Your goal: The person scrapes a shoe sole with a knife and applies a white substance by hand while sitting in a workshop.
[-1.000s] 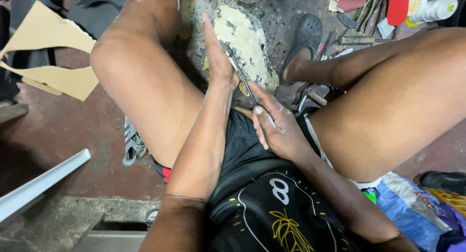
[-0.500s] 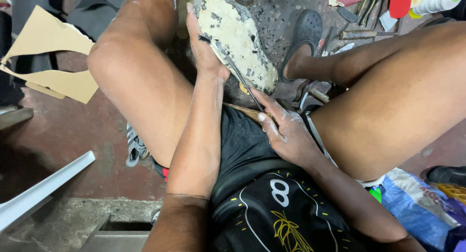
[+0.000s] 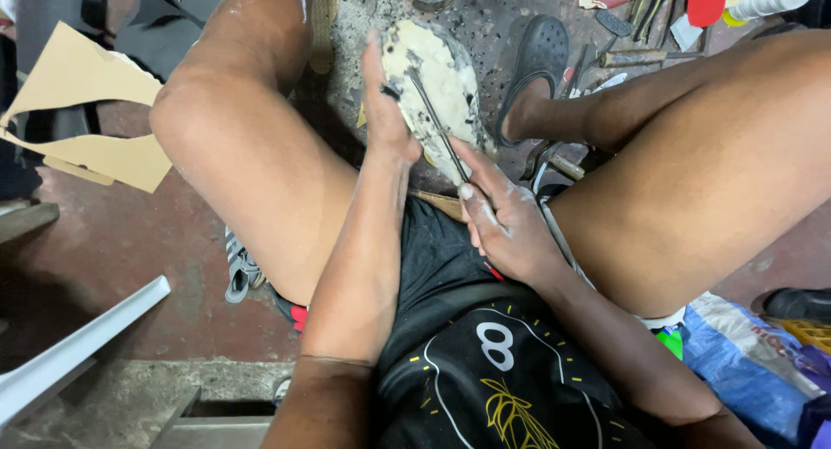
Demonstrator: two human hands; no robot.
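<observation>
I sit on the floor with my legs apart. My left hand (image 3: 385, 112) grips the left edge of a pale, worn shoe sole (image 3: 433, 81) held up between my knees. My right hand (image 3: 502, 220) is closed around a thin metal tool (image 3: 435, 125), its blade lying slantwise across the sole's surface. White dust covers the fingers of the right hand. The tool's handle end is hidden inside the fist.
Tan cardboard cut-outs (image 3: 86, 112) lie on the red floor at left. A black clog (image 3: 541, 55) is on my right foot. Hand tools (image 3: 623, 51) and a red item lie at top right. Blue plastic bag (image 3: 744, 362) at lower right; a white strip (image 3: 78, 345) at lower left.
The sole and both hands have shifted slightly; the tool's blade now lies further onto the sole's face, and the right hand has moved up toward it.
</observation>
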